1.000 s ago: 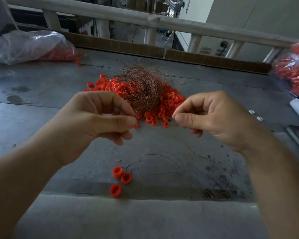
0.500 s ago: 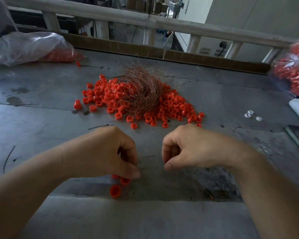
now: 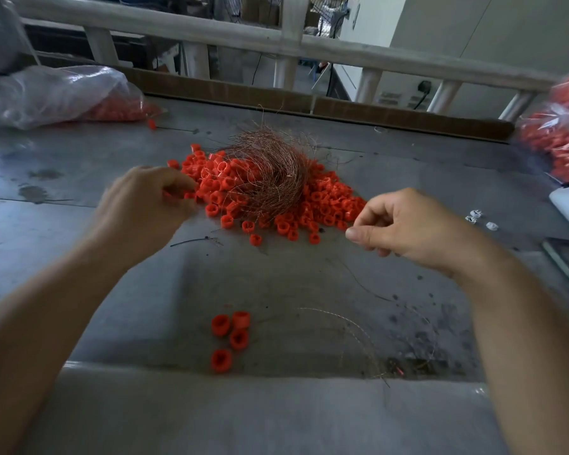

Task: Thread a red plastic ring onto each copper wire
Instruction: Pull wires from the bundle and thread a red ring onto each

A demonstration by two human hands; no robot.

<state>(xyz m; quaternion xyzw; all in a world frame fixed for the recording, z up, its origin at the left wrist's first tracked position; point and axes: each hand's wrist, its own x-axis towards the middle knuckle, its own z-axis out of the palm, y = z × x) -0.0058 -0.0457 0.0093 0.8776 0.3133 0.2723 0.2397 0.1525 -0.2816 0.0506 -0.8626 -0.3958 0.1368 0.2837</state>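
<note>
Red plastic rings (image 3: 232,336), four short glossy tubes, are lying loose near the front edge of the scuffed grey table (image 3: 79,257), well short of both hands. A thin copper wire (image 3: 348,323) is curving just right of them, apart from either grip. Farther out, the right hand (image 3: 411,224) is hovering beside the right edge of the pile of rings (image 3: 322,205), fingers curled and thumb meeting forefinger. Whether a strand is sitting in that pinch is too fine to tell. The left hand (image 3: 145,205) is reaching into the pile's left edge, thumb and forefinger pinching a single ring (image 3: 188,195). A springy tangle of copper wires (image 3: 270,172) is sitting on the heap. Beyond, a clear crinkled bag (image 3: 56,93) of red parts is resting at the far left.
</note>
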